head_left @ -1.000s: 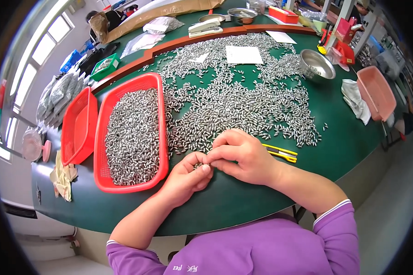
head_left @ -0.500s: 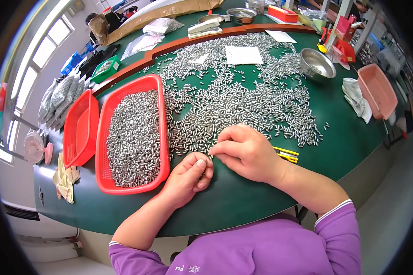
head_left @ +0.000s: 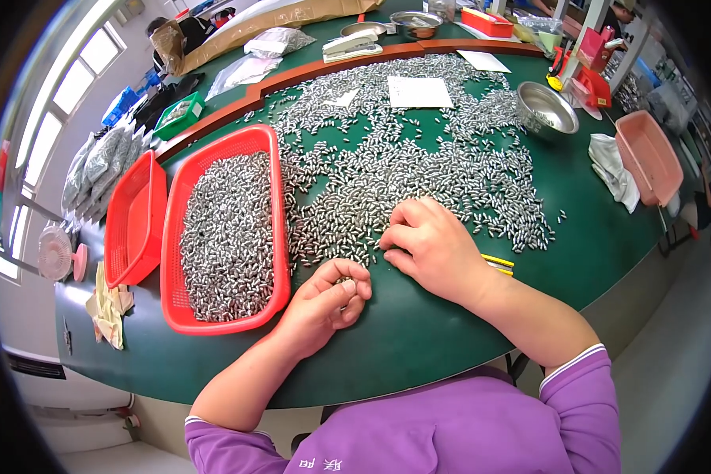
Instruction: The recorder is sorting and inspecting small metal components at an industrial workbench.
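Observation:
Small silvery metal pieces, oval with pointed ends, lie in a wide spread [head_left: 419, 178] on the green table. My left hand [head_left: 328, 299] is curled in front of the spread, palm turned inward, with some of the small pieces partly showing inside its fingers. Up and to the right of it, my right hand [head_left: 430, 246] reaches to the near edge of the spread. Its fingers are bent and close together, and whatever they pinch is hidden. Left of my hands stands a red plastic basket [head_left: 277, 197] filled with the same pieces.
An empty red basket [head_left: 134, 225] leans beside the full one. A yellow-handled tool [head_left: 498, 265] lies behind my right wrist. White paper [head_left: 420, 92] rests on the pieces. At the right are a metal bowl [head_left: 529, 110], a white cloth [head_left: 612, 170] and a pink tub [head_left: 648, 154].
My right hand has moved away from my left, right and slightly farther out, to the edge of the spread. The left hand stays nearly in place, its fingers a little more raised.

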{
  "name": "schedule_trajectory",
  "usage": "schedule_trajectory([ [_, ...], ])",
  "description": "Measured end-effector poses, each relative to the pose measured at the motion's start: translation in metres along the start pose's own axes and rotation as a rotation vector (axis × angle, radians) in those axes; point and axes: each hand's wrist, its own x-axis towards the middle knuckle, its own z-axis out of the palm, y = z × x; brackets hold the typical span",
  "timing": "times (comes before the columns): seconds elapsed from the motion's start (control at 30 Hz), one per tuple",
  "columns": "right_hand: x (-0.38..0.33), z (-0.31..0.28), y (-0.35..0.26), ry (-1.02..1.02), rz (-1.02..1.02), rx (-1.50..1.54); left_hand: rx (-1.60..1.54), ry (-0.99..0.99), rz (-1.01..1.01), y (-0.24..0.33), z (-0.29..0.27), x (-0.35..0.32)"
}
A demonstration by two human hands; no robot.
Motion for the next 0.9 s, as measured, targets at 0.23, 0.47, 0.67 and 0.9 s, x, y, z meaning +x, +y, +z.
schedule_trajectory([
  [0.23, 0.0, -0.001, -0.005, -0.017, 0.018, -0.079, 0.001, -0.044, 0.01, -0.001, -0.005, 0.0],
  [0.47, 0.001, -0.004, -0.009, -0.004, -0.008, -0.015, -0.003, -0.017, 0.005, -0.002, -0.003, 0.0],
  [0.67, -0.001, -0.003, -0.006, -0.044, 0.005, -0.005, -0.005, -0.027, 0.01, -0.002, -0.004, 0.001],
  [0.9, 0.003, -0.004, -0.013, -0.143, 0.067, 0.616, -0.002, -0.042, -0.011, -0.005, -0.005, 0.001],
])
